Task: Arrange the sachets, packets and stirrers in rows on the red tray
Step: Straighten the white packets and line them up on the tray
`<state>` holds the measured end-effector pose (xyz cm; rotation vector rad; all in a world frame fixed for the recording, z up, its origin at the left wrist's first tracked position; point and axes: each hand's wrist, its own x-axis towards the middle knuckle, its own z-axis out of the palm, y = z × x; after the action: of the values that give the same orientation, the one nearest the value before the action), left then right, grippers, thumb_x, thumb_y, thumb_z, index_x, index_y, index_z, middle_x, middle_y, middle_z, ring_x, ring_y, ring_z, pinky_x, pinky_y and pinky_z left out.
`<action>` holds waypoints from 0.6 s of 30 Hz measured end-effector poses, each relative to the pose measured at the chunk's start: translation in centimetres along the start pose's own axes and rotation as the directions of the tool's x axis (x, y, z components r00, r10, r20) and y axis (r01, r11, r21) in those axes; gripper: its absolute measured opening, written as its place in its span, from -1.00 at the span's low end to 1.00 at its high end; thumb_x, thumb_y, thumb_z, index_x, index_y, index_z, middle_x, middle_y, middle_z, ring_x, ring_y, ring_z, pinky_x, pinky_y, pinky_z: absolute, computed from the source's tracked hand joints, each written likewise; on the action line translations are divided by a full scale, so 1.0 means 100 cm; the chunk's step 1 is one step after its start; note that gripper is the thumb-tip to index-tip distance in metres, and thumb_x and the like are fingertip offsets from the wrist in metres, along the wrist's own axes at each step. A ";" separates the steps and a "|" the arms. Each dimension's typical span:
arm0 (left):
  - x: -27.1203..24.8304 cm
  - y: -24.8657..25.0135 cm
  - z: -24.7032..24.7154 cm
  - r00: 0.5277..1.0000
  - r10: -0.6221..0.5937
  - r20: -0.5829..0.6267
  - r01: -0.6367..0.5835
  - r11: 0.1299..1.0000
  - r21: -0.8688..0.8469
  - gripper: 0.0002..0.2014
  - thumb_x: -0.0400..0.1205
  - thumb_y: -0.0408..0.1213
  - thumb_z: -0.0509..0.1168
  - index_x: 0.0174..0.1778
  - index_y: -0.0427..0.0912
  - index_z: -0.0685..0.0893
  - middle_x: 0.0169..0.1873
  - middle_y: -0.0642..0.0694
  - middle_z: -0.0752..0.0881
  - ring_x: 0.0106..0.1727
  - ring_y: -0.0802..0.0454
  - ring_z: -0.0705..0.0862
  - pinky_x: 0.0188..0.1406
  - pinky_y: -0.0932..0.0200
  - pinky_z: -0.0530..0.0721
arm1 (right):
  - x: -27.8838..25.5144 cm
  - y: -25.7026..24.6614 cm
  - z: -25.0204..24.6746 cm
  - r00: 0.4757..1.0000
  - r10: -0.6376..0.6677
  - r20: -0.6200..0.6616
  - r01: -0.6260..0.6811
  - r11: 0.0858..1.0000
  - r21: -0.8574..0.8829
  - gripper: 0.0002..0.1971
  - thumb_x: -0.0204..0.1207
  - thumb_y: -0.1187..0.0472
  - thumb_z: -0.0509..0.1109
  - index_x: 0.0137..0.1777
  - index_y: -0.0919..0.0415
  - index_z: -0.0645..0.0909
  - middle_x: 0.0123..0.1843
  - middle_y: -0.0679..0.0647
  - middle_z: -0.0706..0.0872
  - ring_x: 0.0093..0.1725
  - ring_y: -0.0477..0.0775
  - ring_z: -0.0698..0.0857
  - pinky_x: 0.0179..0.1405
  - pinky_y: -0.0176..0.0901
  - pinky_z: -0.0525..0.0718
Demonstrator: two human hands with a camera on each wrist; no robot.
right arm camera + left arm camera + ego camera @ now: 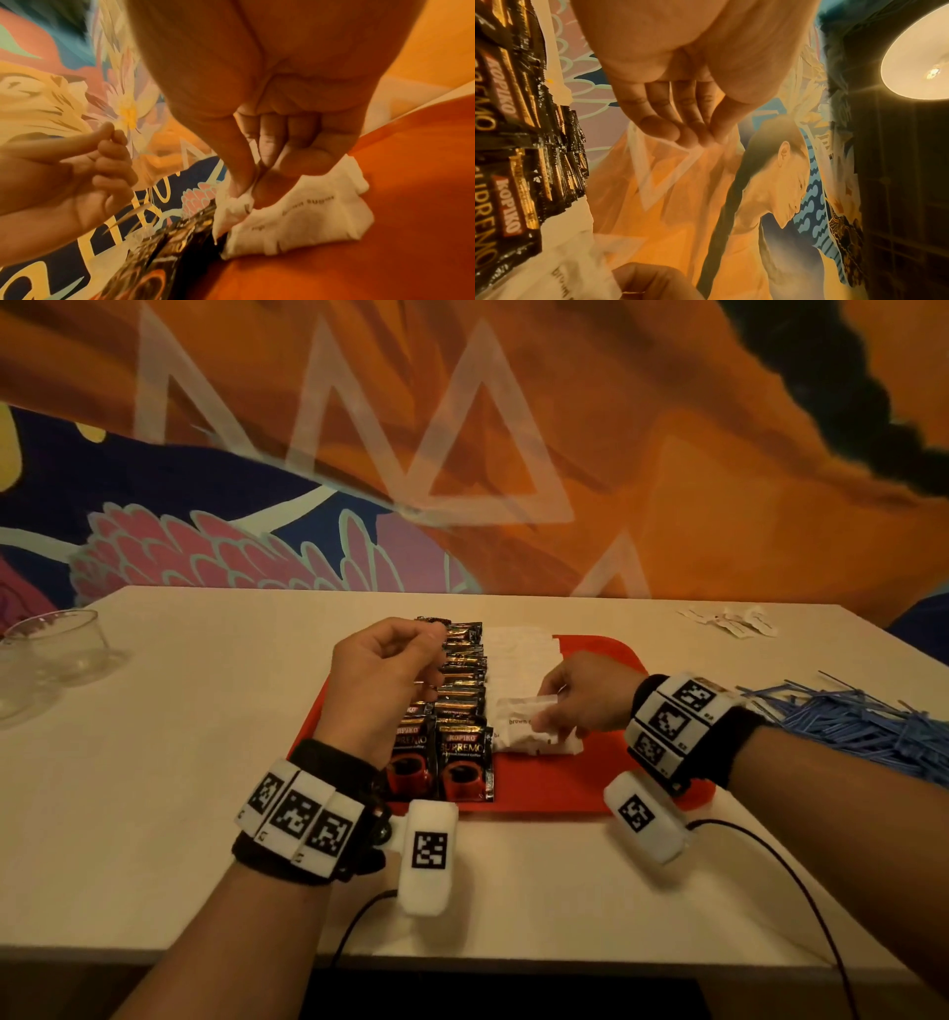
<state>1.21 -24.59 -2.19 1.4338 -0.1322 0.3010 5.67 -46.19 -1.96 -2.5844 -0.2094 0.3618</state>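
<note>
The red tray (621, 775) lies mid-table. Two rows of black Kopiko coffee sachets (464, 762) run along its left side, seen close in the left wrist view (513, 182). Beside them runs a row of white sugar packets (518, 649). My right hand (548, 707) pinches a white sugar packet (516, 711) by its edge between thumb and forefinger (253, 190), just above the near end of that row (308, 219). My left hand (431, 654) hovers over the coffee sachets with fingertips bunched against the thumb (706, 136), holding nothing. A heap of blue stirrers (847, 721) lies on the table right of the tray.
A clear glass bowl (61, 649) stands at the table's left edge. A few loose white packets (729, 621) lie at the far right corner. Black cables (801, 880) trail from both wrists over the table's front edge. A painted wall rises right behind the table.
</note>
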 end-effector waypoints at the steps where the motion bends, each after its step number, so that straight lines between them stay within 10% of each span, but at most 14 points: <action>1: -0.001 -0.001 -0.002 1.000 -0.006 0.000 0.006 1.000 -0.004 -0.90 0.68 -0.35 0.37 -0.14 -0.17 0.74 -0.43 0.02 0.71 -0.40 0.10 0.63 -0.39 0.21 0.64 | 0.002 -0.001 0.003 1.000 0.020 0.020 -0.020 1.000 -0.010 -0.88 0.49 0.12 0.59 -0.09 0.14 0.75 -0.33 -0.04 0.82 -0.39 -0.14 0.73 -0.36 -0.28 0.66; 10: -0.004 -0.004 -0.010 0.998 -0.062 -0.024 0.061 0.997 -0.046 -0.92 0.67 -0.34 0.37 -0.12 -0.19 0.73 -0.40 -0.02 0.67 -0.40 0.11 0.62 -0.39 0.22 0.61 | 0.009 -0.017 0.017 0.996 0.090 0.013 -0.087 0.985 -0.148 -0.61 0.44 0.05 0.62 0.18 0.18 0.63 -0.22 -0.01 0.76 -0.30 -0.07 0.71 -0.42 -0.28 0.57; 14: -0.003 -0.005 -0.014 0.997 -0.069 -0.020 0.068 0.997 -0.036 -0.93 0.68 -0.31 0.38 -0.10 -0.18 0.74 -0.36 -0.04 0.68 -0.37 0.09 0.63 -0.37 0.20 0.62 | 0.005 -0.023 0.018 0.997 0.064 -0.039 -0.074 0.924 -0.374 -0.56 0.41 -0.07 0.61 0.13 0.17 0.59 0.00 0.06 0.71 -0.04 0.05 0.66 -0.33 -0.24 0.56; 18: -0.004 -0.004 -0.016 0.997 -0.070 -0.018 0.070 0.997 -0.028 -0.92 0.68 -0.29 0.38 -0.10 -0.17 0.74 -0.36 -0.02 0.68 -0.37 0.09 0.63 -0.39 0.22 0.63 | 0.004 -0.023 0.013 0.993 -0.058 -0.107 0.015 0.930 -0.368 -0.57 0.33 -0.09 0.66 -0.01 0.13 0.57 -0.11 0.01 0.67 -0.18 0.00 0.60 -0.37 -0.20 0.49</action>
<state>0.82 -23.10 -2.88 1.4052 -0.0703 0.2542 5.48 -43.48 -1.95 -2.9543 -0.3085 0.1682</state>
